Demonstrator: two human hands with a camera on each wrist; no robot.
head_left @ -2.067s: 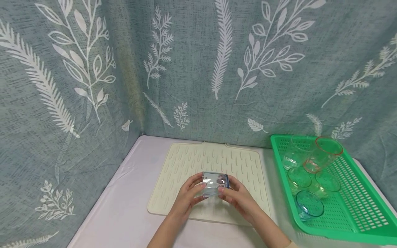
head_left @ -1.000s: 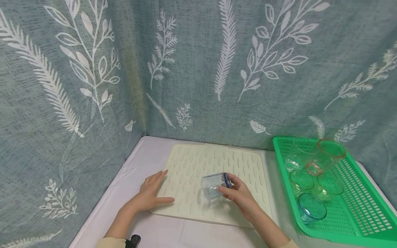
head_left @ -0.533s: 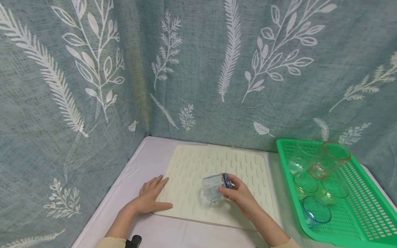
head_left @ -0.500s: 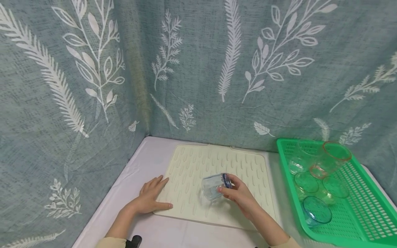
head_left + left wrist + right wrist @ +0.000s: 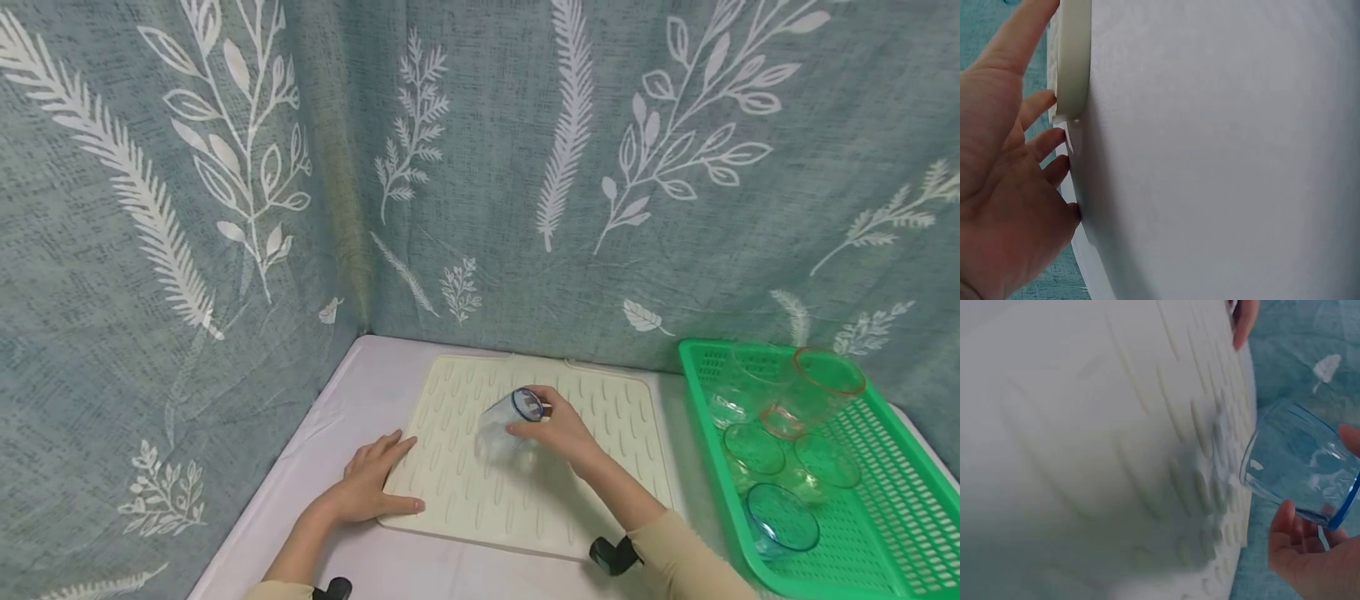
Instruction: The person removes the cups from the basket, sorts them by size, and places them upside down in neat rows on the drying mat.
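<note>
A clear drinking glass with a blue rim (image 5: 498,429) is tilted over the mat, its rim up to the right and its base down to the left. My right hand (image 5: 562,429) grips it near the rim, thumb in front and fingers behind. In the right wrist view the glass (image 5: 1294,462) shows against the curtain, base away from the palm. My left hand (image 5: 367,487) rests at the left front corner of the cream ribbed mat (image 5: 472,500), fingers spread and thumb on its front edge. The left wrist view shows the mat's edge (image 5: 1074,69) beside those fingers.
A green basket (image 5: 720,483) stands right of the mat. Inside are several glasses, among them a blue one (image 5: 780,521), a red-rimmed one (image 5: 813,396) and a yellowish one (image 5: 753,454). A patterned curtain (image 5: 495,183) hangs behind and left of the white-covered table (image 5: 337,417).
Both hands held the glass at first; the left let go and moved to the mat's left corner. Lately the right hand has moved farther back and turned the glass rim upward.
</note>
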